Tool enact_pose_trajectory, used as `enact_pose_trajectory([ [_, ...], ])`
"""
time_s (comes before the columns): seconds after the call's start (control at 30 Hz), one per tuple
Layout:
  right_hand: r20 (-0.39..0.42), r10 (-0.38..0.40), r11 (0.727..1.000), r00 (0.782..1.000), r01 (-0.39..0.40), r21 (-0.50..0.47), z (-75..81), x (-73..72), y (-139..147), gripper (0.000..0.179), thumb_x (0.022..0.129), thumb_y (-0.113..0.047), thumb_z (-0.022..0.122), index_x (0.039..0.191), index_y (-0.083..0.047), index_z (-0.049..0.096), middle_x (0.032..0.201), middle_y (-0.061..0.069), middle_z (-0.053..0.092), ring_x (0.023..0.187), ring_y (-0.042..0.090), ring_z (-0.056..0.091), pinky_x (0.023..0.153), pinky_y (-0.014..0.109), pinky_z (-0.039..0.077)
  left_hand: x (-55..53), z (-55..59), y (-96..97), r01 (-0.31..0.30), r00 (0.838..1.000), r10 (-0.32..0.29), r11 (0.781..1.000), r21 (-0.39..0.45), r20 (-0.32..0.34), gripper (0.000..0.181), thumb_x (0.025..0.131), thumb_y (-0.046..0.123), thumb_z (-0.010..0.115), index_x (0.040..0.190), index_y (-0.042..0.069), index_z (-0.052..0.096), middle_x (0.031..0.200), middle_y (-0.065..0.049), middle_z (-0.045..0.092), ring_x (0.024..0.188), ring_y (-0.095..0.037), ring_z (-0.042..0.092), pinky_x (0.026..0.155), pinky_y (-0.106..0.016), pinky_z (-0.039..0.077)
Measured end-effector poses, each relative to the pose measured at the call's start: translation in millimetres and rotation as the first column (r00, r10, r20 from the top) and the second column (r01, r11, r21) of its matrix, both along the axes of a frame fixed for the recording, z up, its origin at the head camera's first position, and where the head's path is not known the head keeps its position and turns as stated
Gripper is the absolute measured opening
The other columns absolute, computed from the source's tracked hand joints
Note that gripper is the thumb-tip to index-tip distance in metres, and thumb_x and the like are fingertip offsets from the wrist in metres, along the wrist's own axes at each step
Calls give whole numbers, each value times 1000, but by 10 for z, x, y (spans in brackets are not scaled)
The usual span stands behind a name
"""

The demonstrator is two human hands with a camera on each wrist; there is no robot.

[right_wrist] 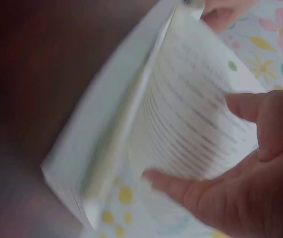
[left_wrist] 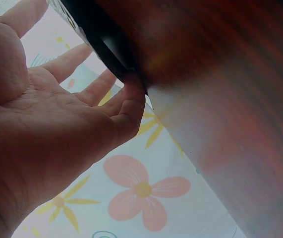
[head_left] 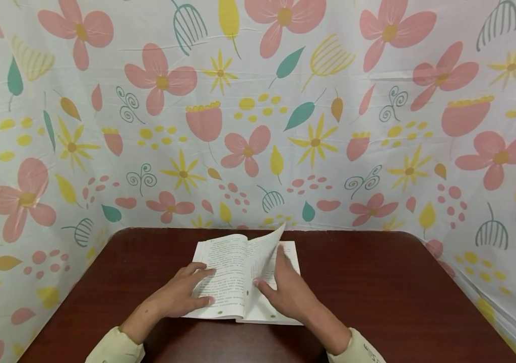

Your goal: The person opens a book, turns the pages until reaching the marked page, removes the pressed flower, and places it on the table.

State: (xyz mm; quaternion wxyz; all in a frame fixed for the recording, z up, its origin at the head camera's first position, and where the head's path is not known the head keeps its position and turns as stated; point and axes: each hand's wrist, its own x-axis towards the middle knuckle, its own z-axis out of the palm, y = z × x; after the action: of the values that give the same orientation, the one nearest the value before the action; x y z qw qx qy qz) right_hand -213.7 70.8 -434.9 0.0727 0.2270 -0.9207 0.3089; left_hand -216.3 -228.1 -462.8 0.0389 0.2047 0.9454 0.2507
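An open book (head_left: pixel 223 282) with printed text lies on the dark table, one leaf (head_left: pixel 264 252) standing up from its right half. Over the left page lies my left hand (head_left: pixel 181 292), its fingers spread at the outer edge. My right hand (head_left: pixel 294 287) is at the lifted leaf, with the thumb at its lower part and the fingers on its right side. In the right wrist view the right hand (right_wrist: pixel 250 183) has thumb and fingers well apart against the printed page (right_wrist: pixel 191 114). The left wrist view shows the left hand (left_wrist: pixel 57 109) from below, fingers slightly bent.
The reddish-brown table (head_left: pixel 376 287) extends to both sides of the book. A white cloth (head_left: pixel 249 126) printed with flowers and leaves hangs behind the table and along both sides. Pale sleeves (head_left: pixel 115 348) cover the forearms.
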Motion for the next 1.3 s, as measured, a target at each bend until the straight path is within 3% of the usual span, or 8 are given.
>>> enact_pose_trajectory([
  [0.1, 90, 151, 987, 984, -145, -73, -44, 36, -45, 73, 105, -23, 52, 154, 12, 11, 160, 27, 19, 143, 35, 37, 111, 49, 35, -8, 2, 14, -16, 1000, 16, 999, 33, -6, 62, 98, 54, 56, 148, 17, 50, 149, -14, 38, 137, -35, 37, 103, -55, 38],
  [0.2, 116, 265, 964, 957, -261, -53, -80, 83, -89, 61, 107, -15, 43, 156, 6, 13, 163, 19, 18, 144, 28, 35, 113, 47, 33, -20, 14, 35, -84, 996, 82, 989, 119, 22, 62, 103, 59, 38, 147, 17, 51, 148, -10, 41, 138, -30, 37, 107, -53, 35],
  [0.33, 121, 340, 937, 933, -346, 36, -116, 145, -132, 60, 107, -13, 42, 157, 4, 14, 164, 16, 17, 150, 24, 22, 117, 45, 26, -43, 58, 56, -236, 971, 221, 941, 243, 88, 63, 105, 61, 18, 153, 29, 41, 146, -4, 50, 137, -24, 41, 108, -50, 34],
  [0.5, 77, 381, 907, 921, -389, 164, -140, 199, -157, 65, 104, -17, 49, 156, 7, 17, 161, 20, 24, 149, 25, 24, 116, 43, 28, -48, 94, 10, -327, 945, 299, 891, 316, 136, 65, 101, 68, 8, 158, 40, 19, 149, -5, 49, 138, -27, 43, 107, -53, 34],
  [0.67, 73, 381, 882, 922, -386, 270, -135, 227, -163, 64, 104, -22, 51, 155, 5, 24, 162, 19, 24, 148, 24, 28, 114, 37, 34, -54, 101, 5, -284, 958, 260, 909, 304, 117, 63, 102, 66, 16, 159, 39, 14, 163, 6, 23, 146, -24, 29, 114, -56, 25],
  [0.93, 26, 396, 858, 918, -380, 344, -143, 213, -153, 54, 104, -25, 54, 148, 3, 42, 161, 17, 27, 143, 24, 39, 106, 34, 43, -25, 66, 66, -172, 985, 174, 978, 120, -4, 74, 92, 65, 57, 156, 34, 34, 149, -11, 45, 135, -29, 46, 105, -53, 40],
  [1.07, -12, 403, 859, 915, -374, 349, -153, 192, -139, 57, 99, -30, 62, 147, -3, 48, 159, 14, 33, 136, 22, 47, 101, 32, 47, 14, 45, 57, -111, 993, 115, 991, 73, -42, 77, 87, 59, 69, 153, 30, 42, 150, -20, 37, 132, -32, 47, 99, -51, 44],
  [1.3, -78, 363, 863, 929, -303, 404, -150, 165, -130, 65, 86, -34, 78, 143, -12, 55, 154, 8, 43, 132, 20, 52, 99, 32, 48, 54, 46, 16, 26, 997, -22, 998, 64, -75, 69, 88, 51, 73, 146, 19, 53, 157, -25, 24, 142, -43, 32, 98, -55, 44],
])
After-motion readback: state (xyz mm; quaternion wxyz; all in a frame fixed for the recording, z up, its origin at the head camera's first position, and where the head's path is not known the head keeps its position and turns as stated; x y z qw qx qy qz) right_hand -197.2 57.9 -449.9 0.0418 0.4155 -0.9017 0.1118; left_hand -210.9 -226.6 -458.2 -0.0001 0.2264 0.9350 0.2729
